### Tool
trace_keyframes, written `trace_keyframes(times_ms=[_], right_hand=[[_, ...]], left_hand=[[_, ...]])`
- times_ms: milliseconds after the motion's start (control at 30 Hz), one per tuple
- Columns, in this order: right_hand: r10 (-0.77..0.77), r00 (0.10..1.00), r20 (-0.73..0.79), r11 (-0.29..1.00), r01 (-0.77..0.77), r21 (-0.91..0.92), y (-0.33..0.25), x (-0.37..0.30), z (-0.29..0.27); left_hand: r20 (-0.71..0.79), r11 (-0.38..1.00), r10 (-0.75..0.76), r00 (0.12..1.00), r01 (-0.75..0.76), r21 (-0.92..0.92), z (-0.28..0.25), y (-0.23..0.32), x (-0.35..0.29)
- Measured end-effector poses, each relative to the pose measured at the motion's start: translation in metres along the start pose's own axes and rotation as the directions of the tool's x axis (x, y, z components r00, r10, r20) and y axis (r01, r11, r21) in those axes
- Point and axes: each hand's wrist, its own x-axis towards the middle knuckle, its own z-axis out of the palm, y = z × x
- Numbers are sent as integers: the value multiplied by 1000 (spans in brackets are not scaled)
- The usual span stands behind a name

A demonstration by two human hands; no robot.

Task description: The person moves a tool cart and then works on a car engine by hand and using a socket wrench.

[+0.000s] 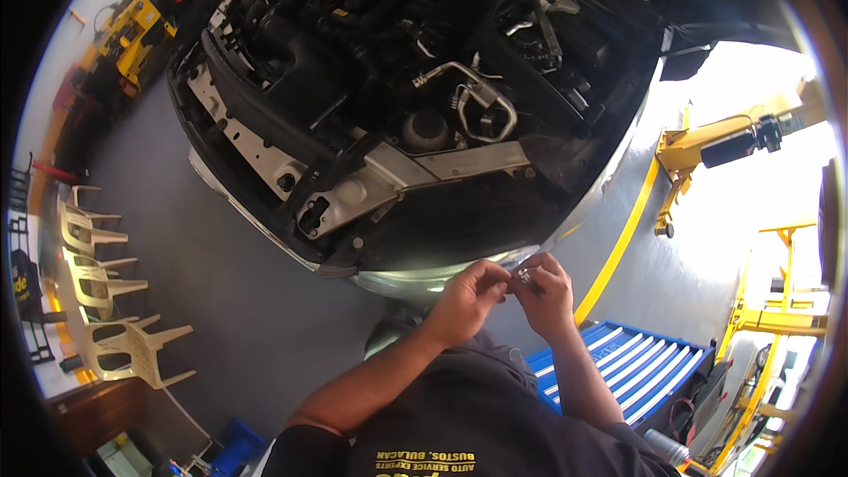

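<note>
My left hand (466,300) and my right hand (544,293) meet in front of my chest, just over the car's front edge. A small shiny metal piece (526,276) with a dark part below it sits in the closed fingers of my right hand; its kind I cannot make out. The fingertips of my left hand are pinched against it, and whatever they hold is hidden. Beyond my hands lies the open engine bay of a car (424,269), with a bent metal pipe (505,110), a round black cap (426,131) and a bare metal front panel (353,199).
A blue tool cabinet (698,355) with white strips stands close by my right forearm. Cream plastic chairs (132,344) line the left side. Yellow lift equipment (685,152) stands at the right, beside a yellow floor line (625,243). A blue bin (237,447) is at the lower left.
</note>
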Motion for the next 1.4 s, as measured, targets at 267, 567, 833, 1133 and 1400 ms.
trace_keyframes(times_ms=[267,567,833,1133,1400], right_hand=[[-16,997,73,1000,15,19,49,146,32],[225,970,-95,961,-237,-142,99,209,40],[512,859,-29,832,-504,-234,98,208,73],[418,907,61,890,-394,-230,89,315,80],[455,873,175,881,-412,-234,78,319,101]], left_hand=[[-218,972,89,972,-36,234,-45,42,125],[-367,993,18,930,25,114,-164,97,299],[-337,704,323,884,14,710,-252,84,438],[-192,692,99,976,71,718,-270,65,486],[231,264,170,958,-271,926,-310,34,509]])
